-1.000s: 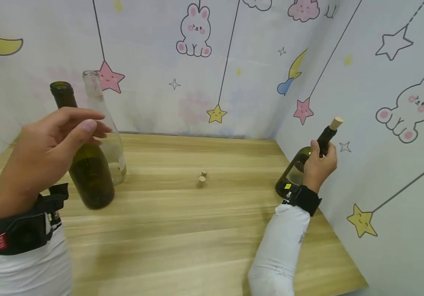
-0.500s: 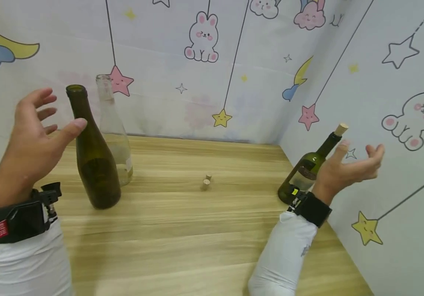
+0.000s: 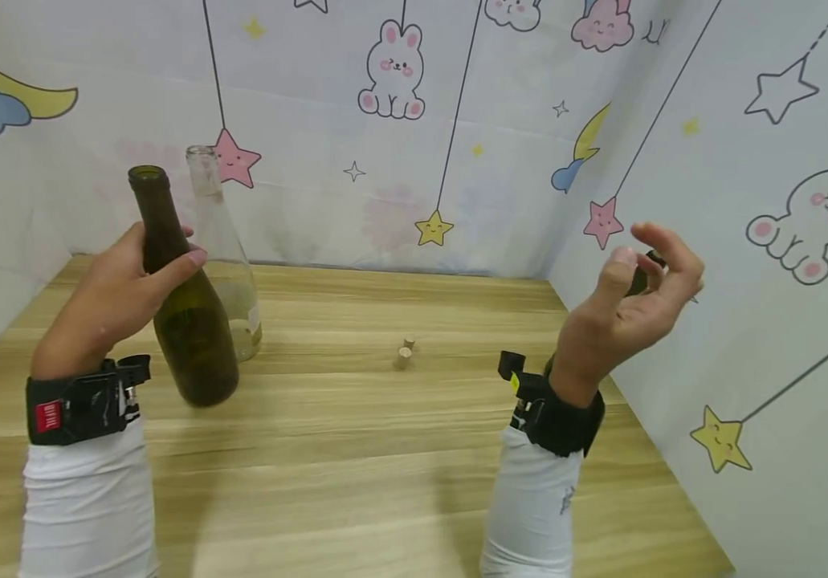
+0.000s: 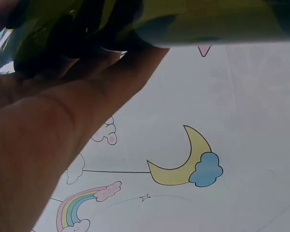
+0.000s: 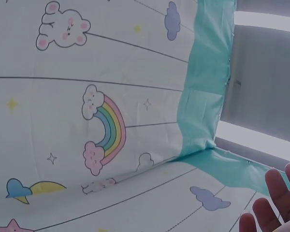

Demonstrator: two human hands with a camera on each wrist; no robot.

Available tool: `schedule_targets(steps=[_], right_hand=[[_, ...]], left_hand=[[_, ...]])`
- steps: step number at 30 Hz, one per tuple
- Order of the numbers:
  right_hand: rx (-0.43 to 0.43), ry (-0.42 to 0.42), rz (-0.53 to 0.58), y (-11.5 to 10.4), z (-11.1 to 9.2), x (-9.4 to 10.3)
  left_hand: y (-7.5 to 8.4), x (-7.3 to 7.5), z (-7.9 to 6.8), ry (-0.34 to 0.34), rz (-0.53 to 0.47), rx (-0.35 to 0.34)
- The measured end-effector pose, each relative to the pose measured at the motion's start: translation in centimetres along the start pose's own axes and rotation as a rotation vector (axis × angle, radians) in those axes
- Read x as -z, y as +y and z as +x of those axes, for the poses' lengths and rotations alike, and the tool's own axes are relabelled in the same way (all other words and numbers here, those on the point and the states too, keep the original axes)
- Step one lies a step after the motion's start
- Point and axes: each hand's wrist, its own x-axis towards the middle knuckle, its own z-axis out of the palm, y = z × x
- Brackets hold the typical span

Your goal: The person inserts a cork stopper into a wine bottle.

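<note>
An uncorked green wine bottle (image 3: 197,345) stands at the left of the table. My left hand (image 3: 113,301) grips it just below the neck, thumb across the near side, fingertips showing behind. Close up in the left wrist view, the green glass (image 4: 222,21) crosses the top with my fingers under it. A clear glass bottle (image 3: 229,273) stands right behind. On the right, my right hand (image 3: 623,313) is raised with loosely bent fingers and holds nothing. It hides most of the second green wine bottle (image 3: 639,282); only a bit of dark neck shows between the fingers.
Two small corks (image 3: 404,356) sit close together in the middle of the wooden table (image 3: 356,449). White cloth walls (image 3: 298,217) with cartoon drawings close off the back and both sides. The right wall runs along the table's right edge.
My right hand let go of the corked bottle, moved outward, then came back left in front of it. My left hand opened beside the uncorked green bottle, then closed around it.
</note>
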Motion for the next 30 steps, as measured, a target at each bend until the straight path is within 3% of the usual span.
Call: schedule_targets(steps=[13,16,23,27,30], right_hand=[[-0.027,-0.069,0.074,-0.2,-0.6,-0.6],[-0.022,-0.086,0.082,-0.3,-0.7,-0.7],[-0.032,-0.153,0.071,-0.7,-0.9,-1.0],[-0.049,-0.200,-0.009,0.9,-1.2,-0.5],[-0.053,-0.265,-0.043,2.3,-1.4,-0.2]], left_hand=[[0.8,0.0,-0.9,-0.003,0.066,-0.053],[1.4,-0.2,-1.3,-0.007,0.100,-0.103],[3.8,-1.3,-2.2,-0.070,0.071,-0.237],[5.3,-2.8,-2.5,-0.127,0.059,-0.321],[6.4,-4.1,-2.4,-0.206,0.053,-0.379]])
